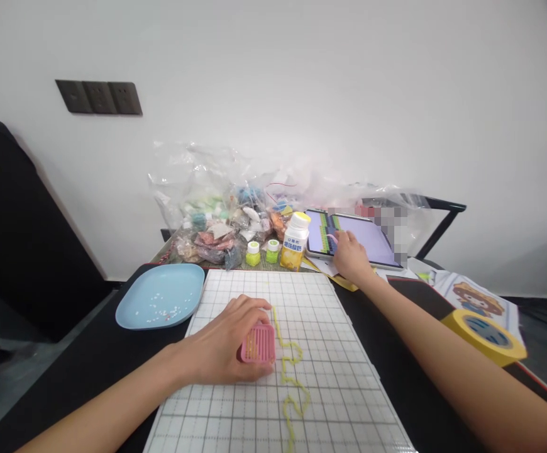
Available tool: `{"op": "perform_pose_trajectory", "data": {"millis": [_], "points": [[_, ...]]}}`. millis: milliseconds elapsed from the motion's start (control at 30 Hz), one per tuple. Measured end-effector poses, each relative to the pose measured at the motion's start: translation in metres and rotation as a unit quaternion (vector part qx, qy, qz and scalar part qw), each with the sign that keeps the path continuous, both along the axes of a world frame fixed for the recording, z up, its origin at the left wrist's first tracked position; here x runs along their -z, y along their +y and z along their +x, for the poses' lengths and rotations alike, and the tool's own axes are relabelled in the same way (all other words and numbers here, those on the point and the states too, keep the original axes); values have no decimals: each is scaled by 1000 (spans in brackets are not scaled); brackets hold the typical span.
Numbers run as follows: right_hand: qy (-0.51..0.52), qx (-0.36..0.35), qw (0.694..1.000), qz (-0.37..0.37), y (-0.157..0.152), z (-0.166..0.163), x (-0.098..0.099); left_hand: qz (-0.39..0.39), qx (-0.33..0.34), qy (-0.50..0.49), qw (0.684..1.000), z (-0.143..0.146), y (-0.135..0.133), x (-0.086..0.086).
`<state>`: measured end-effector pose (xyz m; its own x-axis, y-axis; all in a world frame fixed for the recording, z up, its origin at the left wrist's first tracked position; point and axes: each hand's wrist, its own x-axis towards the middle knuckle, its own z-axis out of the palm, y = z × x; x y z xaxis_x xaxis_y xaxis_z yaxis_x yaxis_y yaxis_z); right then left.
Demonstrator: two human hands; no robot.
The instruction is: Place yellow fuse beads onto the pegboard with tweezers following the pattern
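My left hand (219, 346) rests on a white gridded board (330, 390) with its fingers curled around a small pink ridged tray (258, 344). A wavy line of yellow beads (291, 377) runs down the board just right of the tray. My right hand (349, 255) reaches far to a tablet (372, 242) propped at the back. It holds a thin pink tool whose tip touches the striped picture on the screen.
A light blue plate (160, 296) with a few tiny beads lies left of the board. Behind the board stand a white bottle with a yellow cap (295, 241), two small green jars (263, 252) and clear bags of beads (217, 220). A yellow tape roll (485, 335) sits at right.
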<state>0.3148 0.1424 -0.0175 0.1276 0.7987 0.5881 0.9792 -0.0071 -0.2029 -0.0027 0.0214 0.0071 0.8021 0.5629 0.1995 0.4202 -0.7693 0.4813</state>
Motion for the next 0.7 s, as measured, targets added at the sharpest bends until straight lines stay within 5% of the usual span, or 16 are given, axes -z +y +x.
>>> {"op": "perform_pose_trajectory", "data": {"millis": [333,700], "points": [[-43,-8,999,-26,-39,17,21,-9,1,-9,1000,1,-1,-1],[-41,-28,999,-10,-17,8,21,-12,-6,-6,1000,0,-2,-3]]}}
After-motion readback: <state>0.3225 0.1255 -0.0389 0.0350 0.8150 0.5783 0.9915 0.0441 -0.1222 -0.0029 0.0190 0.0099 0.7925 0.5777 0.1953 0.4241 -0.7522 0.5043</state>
